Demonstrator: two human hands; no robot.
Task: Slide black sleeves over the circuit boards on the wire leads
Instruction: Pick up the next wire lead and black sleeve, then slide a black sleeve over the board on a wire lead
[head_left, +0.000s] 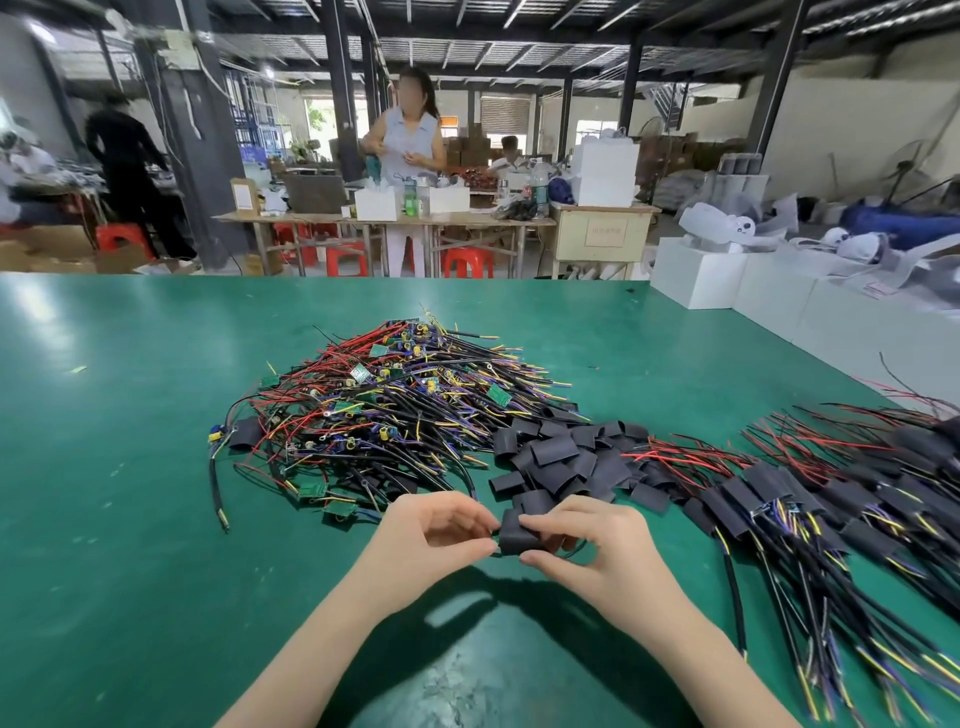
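Observation:
A black sleeve (518, 535) hangs just above the green table (130, 493), held between both hands. My left hand (431, 530) pinches its left end with thumb and forefinger. My right hand (592, 540) grips its right side, and a dark wire lead curls out under the palm. Whatever is inside the sleeve is hidden. Behind the hands lies a heap of loose black sleeves (561, 460). Further back left is a big tangle of wire leads with small green circuit boards (395, 400). On the right, leads with sleeves on them (810, 499) lie in a row.
White boxes (769, 291) line the table's far right edge. A single sleeved lead (244, 434) lies at the left of the tangle. Beyond the table a person stands at a cluttered workbench (415, 218) with red stools.

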